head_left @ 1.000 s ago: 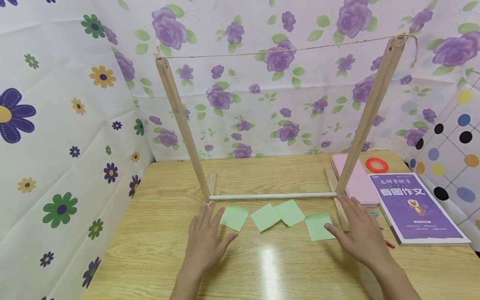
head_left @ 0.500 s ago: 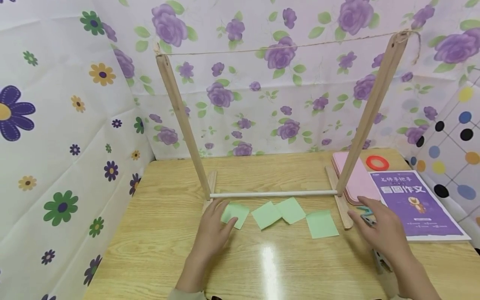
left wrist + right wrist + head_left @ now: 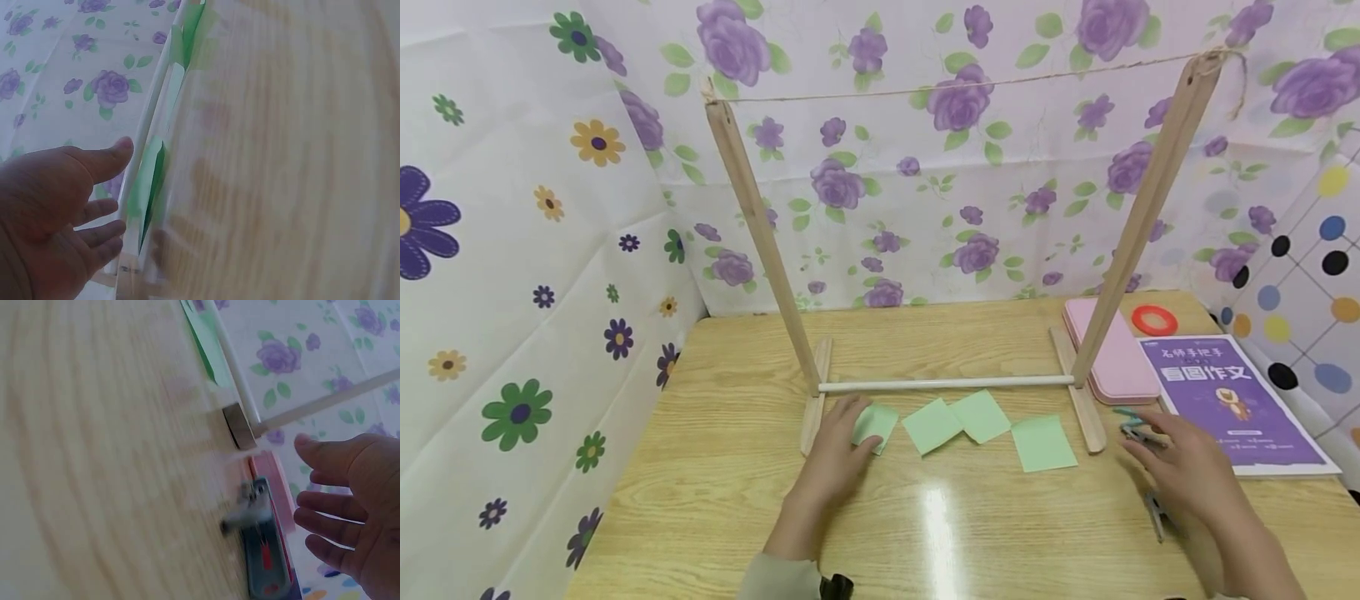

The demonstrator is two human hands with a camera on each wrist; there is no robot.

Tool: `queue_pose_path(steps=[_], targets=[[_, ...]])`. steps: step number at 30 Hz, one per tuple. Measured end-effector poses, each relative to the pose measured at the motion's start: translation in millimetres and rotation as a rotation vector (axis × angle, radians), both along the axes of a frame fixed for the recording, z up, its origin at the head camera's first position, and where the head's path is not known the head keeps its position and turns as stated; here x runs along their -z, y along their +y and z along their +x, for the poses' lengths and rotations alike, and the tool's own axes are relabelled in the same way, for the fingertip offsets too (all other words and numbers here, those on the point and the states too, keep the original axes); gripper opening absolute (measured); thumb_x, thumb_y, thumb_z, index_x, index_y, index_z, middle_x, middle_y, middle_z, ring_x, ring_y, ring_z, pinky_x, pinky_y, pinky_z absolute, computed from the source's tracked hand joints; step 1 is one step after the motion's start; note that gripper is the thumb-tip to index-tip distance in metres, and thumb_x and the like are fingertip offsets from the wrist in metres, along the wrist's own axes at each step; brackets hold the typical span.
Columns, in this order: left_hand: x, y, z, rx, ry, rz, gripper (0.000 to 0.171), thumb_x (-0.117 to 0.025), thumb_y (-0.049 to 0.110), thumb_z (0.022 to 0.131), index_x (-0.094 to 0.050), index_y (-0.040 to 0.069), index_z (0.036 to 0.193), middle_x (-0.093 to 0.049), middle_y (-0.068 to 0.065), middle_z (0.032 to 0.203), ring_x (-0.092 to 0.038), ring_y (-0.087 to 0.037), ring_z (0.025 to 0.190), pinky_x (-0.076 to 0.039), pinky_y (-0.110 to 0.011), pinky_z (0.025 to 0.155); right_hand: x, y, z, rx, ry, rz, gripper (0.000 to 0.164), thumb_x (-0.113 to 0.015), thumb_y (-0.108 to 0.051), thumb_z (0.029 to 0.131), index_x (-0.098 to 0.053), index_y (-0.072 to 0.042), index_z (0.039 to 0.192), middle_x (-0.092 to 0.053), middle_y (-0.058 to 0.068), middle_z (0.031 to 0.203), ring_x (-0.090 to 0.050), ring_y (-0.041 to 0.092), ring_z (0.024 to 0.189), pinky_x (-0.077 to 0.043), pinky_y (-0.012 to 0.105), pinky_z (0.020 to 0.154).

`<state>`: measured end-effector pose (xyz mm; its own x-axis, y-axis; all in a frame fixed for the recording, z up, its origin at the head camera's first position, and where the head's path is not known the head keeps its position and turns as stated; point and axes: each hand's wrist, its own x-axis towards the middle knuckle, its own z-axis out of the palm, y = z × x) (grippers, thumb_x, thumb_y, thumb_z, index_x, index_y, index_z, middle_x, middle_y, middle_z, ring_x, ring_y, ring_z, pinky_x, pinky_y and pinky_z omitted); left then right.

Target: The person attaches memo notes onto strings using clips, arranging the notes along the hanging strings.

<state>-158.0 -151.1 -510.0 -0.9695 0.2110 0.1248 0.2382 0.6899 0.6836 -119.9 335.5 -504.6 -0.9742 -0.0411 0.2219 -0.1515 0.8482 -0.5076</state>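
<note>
My left hand [image 3: 837,450] hovers or rests over the leftmost green sticky note [image 3: 882,421], partly covering it; contact cannot be told. In the left wrist view its fingers look loose, with nothing held. On the right, my right hand [image 3: 1187,462] is above several clothespins, including a grey clothespin [image 3: 1156,512], and partly hides them. The right wrist view shows its fingers apart, beside a dark clothespin [image 3: 265,550], holding nothing. More sticky notes lie in a row: two overlapping, one a sticky note [image 3: 932,427], and a separate sticky note [image 3: 1045,444] near the right wooden foot [image 3: 1086,412].
Behind the notes stands a wooden frame with a left post [image 3: 760,225], a right post [image 3: 1150,208], a white rod [image 3: 940,384] low between them and a string [image 3: 925,90] across the top. Further right lie a pink case [image 3: 1112,358], a red ring [image 3: 1154,320] and a purple book [image 3: 1232,400].
My right hand has moved right, from the base of the right post to the clothespins. My left hand has shifted right from the left post's base, over the leftmost note.
</note>
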Motion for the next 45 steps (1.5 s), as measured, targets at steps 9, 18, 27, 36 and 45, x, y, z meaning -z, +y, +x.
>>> queue_pose_path(steps=[9,18,27,36,45], targets=[[3.7,2,-1.0,0.000,-0.045,-0.018,0.072,-0.080,0.005,0.086,-0.047,0.011,0.150,-0.034,-0.014,0.160,-0.039,-0.040,0.142,-0.042,-0.055,0.113,12.2,32,6.1,-0.009,-0.092,0.043,0.059,-0.083,-0.034,0.086,-0.064,0.006,0.126,-0.069,0.016,0.098,-0.058,0.026,0.083,-0.053,0.045,0.069],[3.1,0,-0.3,-0.035,-0.098,-0.058,0.086,-0.088,0.016,0.080,-0.043,0.009,0.152,-0.051,-0.014,0.144,-0.052,-0.034,0.129,-0.048,-0.052,0.107,16.1,48,11.9,-0.018,-0.203,0.013,0.067,-0.087,-0.036,0.081,-0.062,0.002,0.131,-0.066,0.003,0.092,-0.052,0.010,0.077,-0.048,0.021,0.060],[-0.5,1,3.3,-0.061,-0.096,-0.159,0.078,-0.095,0.029,0.069,-0.059,0.006,0.135,-0.063,-0.013,0.123,-0.059,-0.029,0.108,-0.054,-0.047,0.092,14.2,49,15.1,-0.037,-0.272,0.015,0.041,-0.089,-0.032,0.079,-0.074,-0.003,0.104,-0.066,-0.001,0.084,-0.050,0.007,0.070,-0.047,0.023,0.057],[-0.2,-2,9.3,-0.112,-0.096,-0.074,0.083,-0.089,0.014,0.078,-0.045,-0.001,0.147,-0.062,-0.021,0.132,-0.059,-0.037,0.117,-0.055,-0.051,0.098,10.6,55,19.6,-0.116,-0.229,0.132,0.046,-0.093,-0.025,0.069,-0.074,0.001,0.103,-0.063,0.003,0.086,-0.052,0.014,0.074,-0.049,0.033,0.064],[-0.3,-9,19.2,-0.142,-0.101,0.026,0.056,-0.082,0.003,0.083,-0.058,-0.011,0.131,-0.070,-0.022,0.114,-0.067,-0.036,0.105,-0.059,-0.052,0.091,6.4,56,26.9,-0.061,-0.264,0.154,0.035,-0.091,-0.029,0.072,-0.075,-0.004,0.091,-0.064,0.008,0.088,-0.059,0.027,0.079,-0.054,0.050,0.069]])
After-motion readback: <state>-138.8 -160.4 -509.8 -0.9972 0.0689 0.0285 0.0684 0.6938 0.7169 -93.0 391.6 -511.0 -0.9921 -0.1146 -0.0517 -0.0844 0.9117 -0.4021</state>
